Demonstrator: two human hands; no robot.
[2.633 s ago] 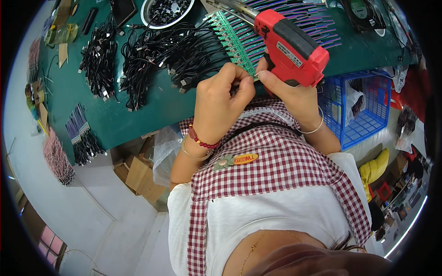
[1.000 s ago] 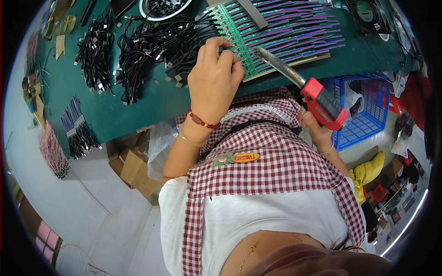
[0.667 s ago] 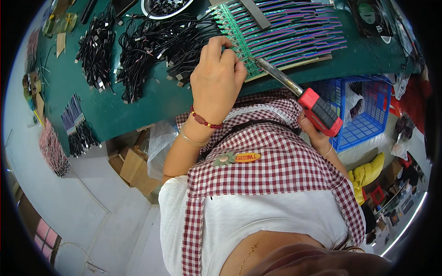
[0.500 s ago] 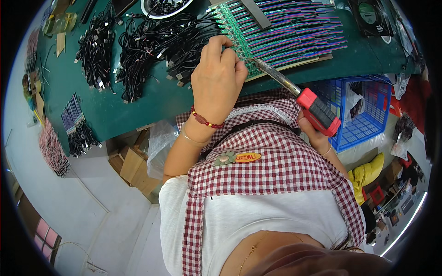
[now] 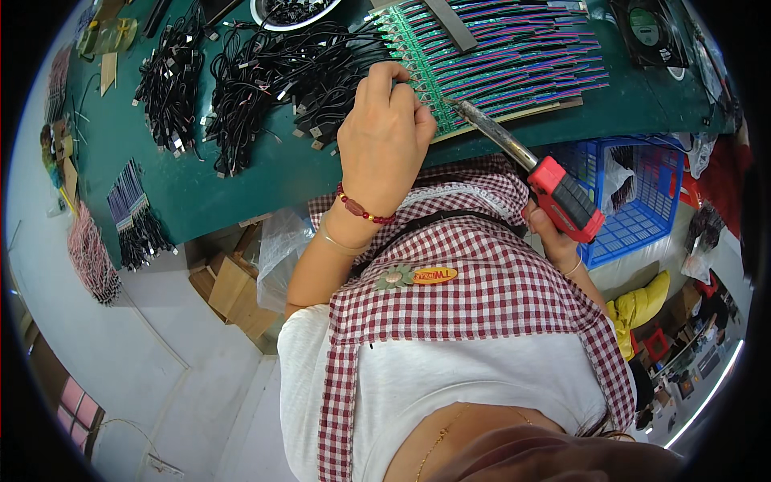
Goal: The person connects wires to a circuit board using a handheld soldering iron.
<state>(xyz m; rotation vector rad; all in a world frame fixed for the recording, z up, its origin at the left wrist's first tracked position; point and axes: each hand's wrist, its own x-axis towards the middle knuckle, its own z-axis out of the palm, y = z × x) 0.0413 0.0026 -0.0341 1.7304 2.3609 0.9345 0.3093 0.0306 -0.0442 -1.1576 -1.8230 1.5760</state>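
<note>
1. room: pale, smooth wall [image 5: 152, 345] at left; crumpled yellow cloth [image 5: 646, 301] low at right.
2. table [image 5: 201, 209]: dark green, flat, slightly glossy top, across the far side.
3. apron [image 5: 458, 305]: red-and-white checked weave, worn over white cloth.
4. blue basket [image 5: 638, 241]: rigid plastic lattice, right, below the table edge.
5. black cables [image 5: 233, 88]: loose, rubbery-looking coils with metal plugs, left of the boards.
6. striped leads [image 5: 530, 60]: thin parallel ribbons, fanned to the right from the boards.
7. green circuit boards [image 5: 430, 76]: a long row on the table, far of the person and just right of the left hand.
8. red soldering tool [image 5: 566, 197]: blocky plastic body, black ribbed grip, scuffed metal barrel; tip at the boards' near end, contact unclear.
9. left hand [image 5: 385, 120]: fingers curled at the boards' left edge; fingertips hidden, cannot tell whether anything is pinched.
10. right hand [image 5: 552, 237]: wrapped round the tool's handle, partly hidden beneath it.
11. grey bar [image 5: 451, 26]: flat, straight, lying across the leads.
</note>
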